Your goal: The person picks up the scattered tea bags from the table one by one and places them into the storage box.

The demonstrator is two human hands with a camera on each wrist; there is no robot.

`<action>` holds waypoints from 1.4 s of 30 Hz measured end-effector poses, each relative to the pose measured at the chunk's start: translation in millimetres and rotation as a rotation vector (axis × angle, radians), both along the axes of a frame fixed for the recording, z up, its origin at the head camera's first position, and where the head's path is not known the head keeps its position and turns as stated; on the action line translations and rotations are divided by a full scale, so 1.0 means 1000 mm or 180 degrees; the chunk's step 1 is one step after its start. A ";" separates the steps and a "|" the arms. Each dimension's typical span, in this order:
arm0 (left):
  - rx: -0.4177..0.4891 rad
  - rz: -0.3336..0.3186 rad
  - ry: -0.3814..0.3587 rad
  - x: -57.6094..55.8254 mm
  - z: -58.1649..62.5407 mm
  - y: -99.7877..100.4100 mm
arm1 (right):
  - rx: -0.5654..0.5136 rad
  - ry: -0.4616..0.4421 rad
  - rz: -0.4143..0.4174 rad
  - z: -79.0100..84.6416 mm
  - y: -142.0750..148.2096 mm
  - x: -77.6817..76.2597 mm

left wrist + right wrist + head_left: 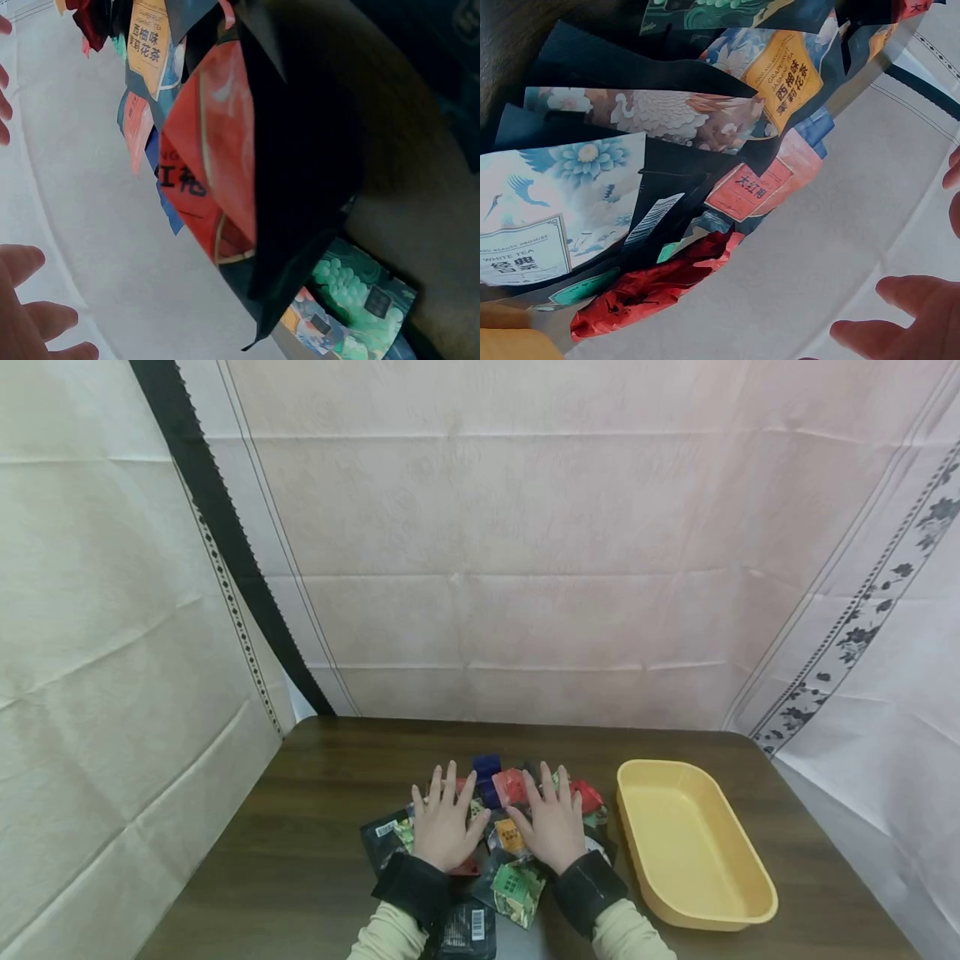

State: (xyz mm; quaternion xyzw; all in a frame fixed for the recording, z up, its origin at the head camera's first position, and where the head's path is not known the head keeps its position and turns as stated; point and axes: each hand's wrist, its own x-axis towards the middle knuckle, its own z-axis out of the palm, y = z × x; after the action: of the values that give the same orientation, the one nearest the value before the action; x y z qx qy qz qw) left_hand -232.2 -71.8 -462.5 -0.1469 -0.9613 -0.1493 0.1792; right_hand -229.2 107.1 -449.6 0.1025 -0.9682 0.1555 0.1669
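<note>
A pile of tea sachets lies on the table, with both hands spread over it in the head view. My left hand (442,833) is over the left side, fingers straight and apart. Over the right side my right hand (553,833) has its fingers fanned out the same way. Between and around them show a sachet with an orange-yellow label (510,835), a green sachet (517,892), a dark blue one (486,767) and a crumpled red one (587,795). The left wrist view shows a red-and-black sachet (217,142) close up; the right wrist view, a white tea sachet (562,210).
A yellow plastic tub (693,852) stands on the brown wooden table (300,852), right of the pile. A black sachet with a barcode (463,935) lies at the near side. Pale cloth (480,527) hangs behind the table, with a black strip (225,527) at left.
</note>
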 end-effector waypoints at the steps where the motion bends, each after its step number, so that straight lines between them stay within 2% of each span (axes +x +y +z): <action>1: -0.0002 -0.0007 0.0004 0.000 -0.001 0.001 | 0.0005 -0.0003 -0.0005 0.000 0.001 0.001; 9: 0.0015 -0.0068 0.0015 -0.001 -0.004 0.004 | -0.0023 0.0084 0.0030 -0.002 0.006 0.003; 16: -0.0037 -0.0102 -0.0038 -0.002 -0.003 0.006 | -0.0042 -0.0084 0.0006 -0.003 0.009 0.003; 27: -0.0087 -0.0187 -0.0090 -0.004 0.000 0.009 | -0.0090 -0.0134 -0.0031 0.005 0.028 0.010; 31: -0.0038 -0.0168 -0.0185 -0.006 0.003 0.008 | -0.0231 -0.0046 -0.0040 0.013 0.055 0.018; 36: -0.0003 -0.0146 -0.0242 -0.009 0.004 0.007 | -0.0597 0.0124 -0.0237 0.020 0.117 0.041; 40: -0.0033 -0.0088 -0.0259 -0.010 0.004 0.006 | -0.0681 0.0508 -0.0742 0.011 0.175 0.063; 42: -0.0030 -0.0083 -0.0289 -0.010 0.003 0.007 | -0.0731 0.0544 -0.1103 0.003 0.199 0.072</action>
State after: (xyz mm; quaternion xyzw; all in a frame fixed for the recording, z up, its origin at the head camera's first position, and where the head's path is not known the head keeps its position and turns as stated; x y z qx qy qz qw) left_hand -242.3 -65.2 -459.6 -0.1533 -0.9671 -0.1536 0.1328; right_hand -157.5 306.0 -446.7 -0.0722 -0.9296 0.2244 0.2832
